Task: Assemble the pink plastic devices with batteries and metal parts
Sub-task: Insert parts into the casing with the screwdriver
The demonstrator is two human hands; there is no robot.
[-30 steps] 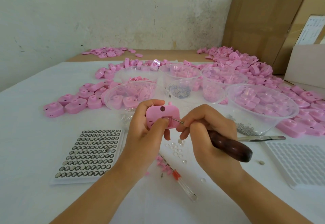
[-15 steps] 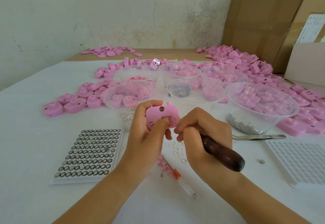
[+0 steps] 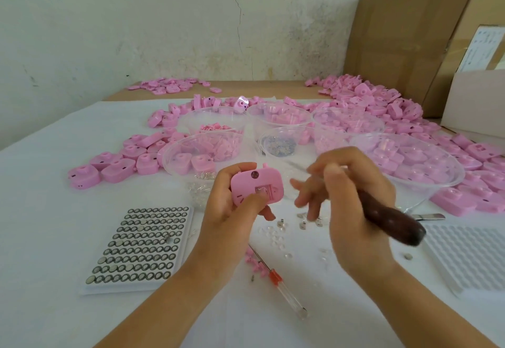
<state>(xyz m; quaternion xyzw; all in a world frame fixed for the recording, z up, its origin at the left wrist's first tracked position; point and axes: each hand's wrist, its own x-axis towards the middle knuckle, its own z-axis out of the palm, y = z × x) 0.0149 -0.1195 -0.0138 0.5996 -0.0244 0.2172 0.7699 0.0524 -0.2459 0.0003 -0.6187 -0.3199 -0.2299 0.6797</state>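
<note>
- Head view: right of the battery tray (image 3: 117, 288), the wooden-handled tool (image 3: 393, 219) is gripped by the right hand (image 3: 352, 200), now lifted off the pink device (image 3: 257, 183).
- Nearer the tray, that device is clasped by the left hand (image 3: 226, 211); seating seems finished.

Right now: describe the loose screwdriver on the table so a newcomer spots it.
On the white table, find the tray of silver button batteries, near left. Right of it, between the forearms, lies the screwdriver: clear handle, orange collar, unlike the dark wooden-handled tool in the right hand.
</note>
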